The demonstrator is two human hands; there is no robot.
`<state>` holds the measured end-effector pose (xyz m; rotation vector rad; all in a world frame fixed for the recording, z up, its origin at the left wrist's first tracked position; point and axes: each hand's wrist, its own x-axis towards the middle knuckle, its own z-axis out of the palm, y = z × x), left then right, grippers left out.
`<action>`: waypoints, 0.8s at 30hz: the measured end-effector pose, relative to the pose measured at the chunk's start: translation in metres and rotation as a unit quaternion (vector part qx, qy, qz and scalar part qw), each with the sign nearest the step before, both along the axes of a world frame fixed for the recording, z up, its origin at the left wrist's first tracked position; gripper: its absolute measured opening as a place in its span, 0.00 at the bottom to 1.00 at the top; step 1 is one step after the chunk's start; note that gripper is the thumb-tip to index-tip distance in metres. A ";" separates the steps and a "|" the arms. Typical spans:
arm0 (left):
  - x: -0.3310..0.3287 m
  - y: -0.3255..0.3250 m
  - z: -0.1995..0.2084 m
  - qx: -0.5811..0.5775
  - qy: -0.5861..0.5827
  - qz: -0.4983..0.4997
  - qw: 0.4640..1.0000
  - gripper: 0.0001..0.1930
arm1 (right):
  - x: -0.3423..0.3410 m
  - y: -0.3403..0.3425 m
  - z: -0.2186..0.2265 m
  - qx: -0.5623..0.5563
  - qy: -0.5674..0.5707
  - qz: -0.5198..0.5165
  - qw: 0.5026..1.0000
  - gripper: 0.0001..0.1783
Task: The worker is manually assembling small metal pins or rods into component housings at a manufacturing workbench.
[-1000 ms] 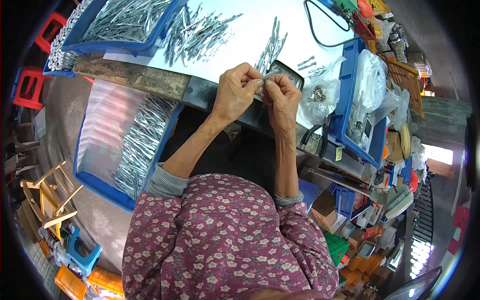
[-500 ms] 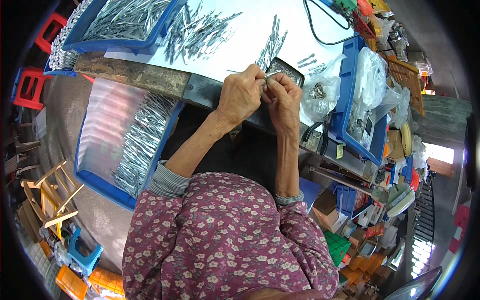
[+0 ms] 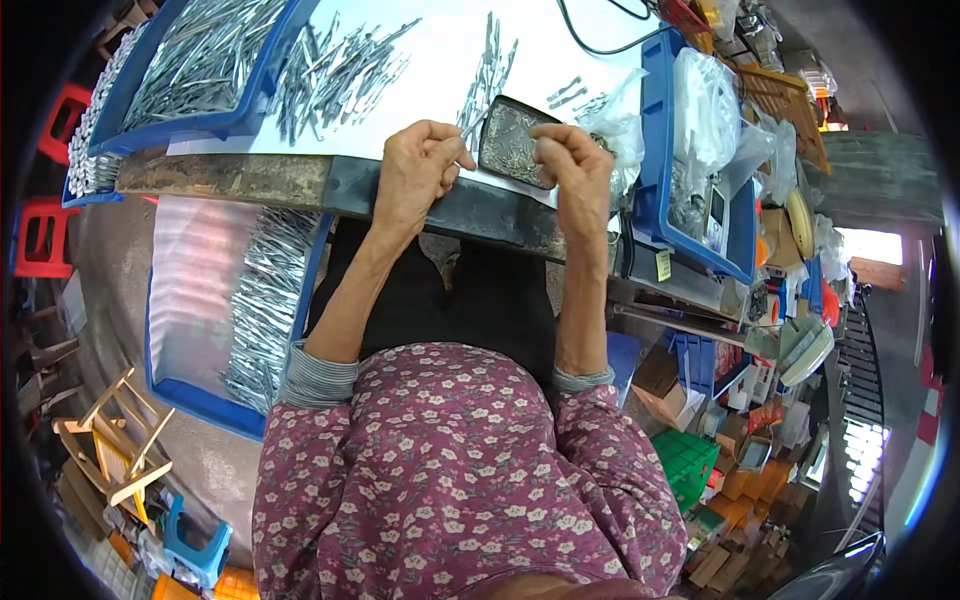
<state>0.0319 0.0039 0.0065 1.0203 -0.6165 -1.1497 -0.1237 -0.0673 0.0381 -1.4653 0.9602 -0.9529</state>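
Note:
My left hand (image 3: 415, 170) is closed in a pinch above the table's front edge, with a thin silvery metal strip (image 3: 472, 129) at its fingertips. To its right, my right hand (image 3: 580, 175) hangs over the right side of a black shallow tray (image 3: 512, 143) that holds many tiny metal parts. Its thumb and fingers are pressed together; whatever sits between them is too small to make out. Behind the tray lies a small bunch of metal strips (image 3: 490, 65), and a larger heap of strips (image 3: 335, 80) spreads farther left on the white sheet (image 3: 440, 75).
A blue bin of metal strips (image 3: 250, 122) stands at the table's left. Another blue bin (image 3: 655, 130), holding clear plastic bags (image 3: 705, 110), is at the right. Below the left edge sits a blue crate (image 3: 205, 405) of strips. A black cable (image 3: 590, 45) crosses the back.
My hands were together at the tray's near edge and have come apart, left hand leftward, right hand over the tray. The tray now shows more fully. The whole view has shifted a little.

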 end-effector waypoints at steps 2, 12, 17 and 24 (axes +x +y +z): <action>0.002 0.001 0.001 0.003 -0.022 0.013 1.000 0.06 | -0.020 -0.013 0.001 -0.068 0.059 -0.033 0.995 0.08; 0.002 0.001 0.003 0.041 -0.035 0.000 0.999 0.10 | -0.063 -0.053 -0.032 -0.229 0.365 -0.091 0.898 0.10; 0.001 0.001 0.002 0.044 -0.035 0.004 0.998 0.09 | -0.049 -0.055 -0.032 -0.306 0.454 -0.119 0.828 0.06; -0.003 -0.001 -0.005 0.028 -0.050 0.017 0.998 0.07 | -0.049 -0.059 -0.040 -0.333 0.500 -0.129 0.789 0.09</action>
